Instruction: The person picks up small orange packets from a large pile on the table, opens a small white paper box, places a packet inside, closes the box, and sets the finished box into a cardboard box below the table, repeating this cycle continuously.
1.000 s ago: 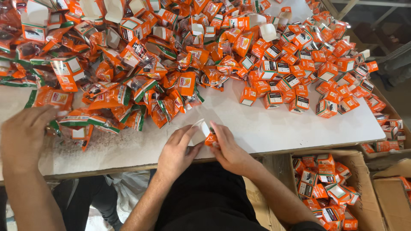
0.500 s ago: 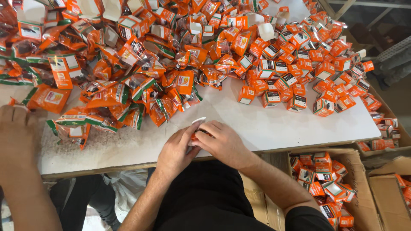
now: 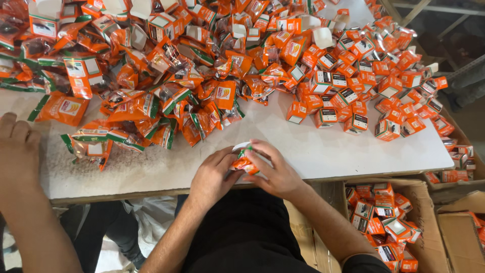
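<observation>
— Both hands are working at the near edge of the white table [image 3: 323,151]: the left hand [image 3: 212,174] is pinching an orange sachet [image 3: 242,164] from its side, and the right hand [image 3: 275,169] is wrapping over a small white-flapped carton [image 3: 252,151] held against it.

— What is changing?

— A second ago the two hands were sitting a little further apart with the carton flap standing up between them; now they are closing together, the sachet pressed at the carton's mouth. So the packing looks mid-insertion, I'd judge.

— And around them?

— At far left another person's hand [image 3: 17,151] is resting flat on the table. Beyond lies a heap of loose orange sachets [image 3: 151,101], then a spread of small orange cartons [image 3: 364,96] to the right. Below the table's right end, a cardboard box [image 3: 429,217] is holding filled cartons.
</observation>
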The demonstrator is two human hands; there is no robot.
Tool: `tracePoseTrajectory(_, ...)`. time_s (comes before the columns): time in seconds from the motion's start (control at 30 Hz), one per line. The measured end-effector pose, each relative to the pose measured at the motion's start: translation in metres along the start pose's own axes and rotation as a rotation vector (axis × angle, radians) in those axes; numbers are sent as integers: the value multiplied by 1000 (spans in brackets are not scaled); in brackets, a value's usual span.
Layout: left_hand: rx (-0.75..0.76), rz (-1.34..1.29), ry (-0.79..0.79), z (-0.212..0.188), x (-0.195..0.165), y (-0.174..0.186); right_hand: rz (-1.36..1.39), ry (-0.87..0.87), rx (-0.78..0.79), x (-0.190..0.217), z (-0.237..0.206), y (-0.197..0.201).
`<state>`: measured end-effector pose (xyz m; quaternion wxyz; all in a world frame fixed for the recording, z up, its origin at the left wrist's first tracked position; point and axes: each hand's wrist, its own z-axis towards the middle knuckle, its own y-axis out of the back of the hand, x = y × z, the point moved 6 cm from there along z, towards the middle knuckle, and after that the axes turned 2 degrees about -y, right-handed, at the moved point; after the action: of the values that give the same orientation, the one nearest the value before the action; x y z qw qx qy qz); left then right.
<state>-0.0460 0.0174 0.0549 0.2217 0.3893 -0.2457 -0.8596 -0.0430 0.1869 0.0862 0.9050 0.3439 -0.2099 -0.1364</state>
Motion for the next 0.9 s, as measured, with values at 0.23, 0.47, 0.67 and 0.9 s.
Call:
tracePoseTrajectory(0.23,5,-1,-25,2,2,-3,-163,36,-92,-5,2,-5)
tracePoseTrajectory(0.47,14,3,-22,4,-1,-4,-70,-84,125,-31,19,-11)
tracePoseTrajectory(0.67,-7,100,-40,3,1,-4,-321,80,-22,-13,17,-8)
tracePoseTrajectory(0.9,-101,30,56,-9,10,-4,-254,-37,133,-7,16,-11)
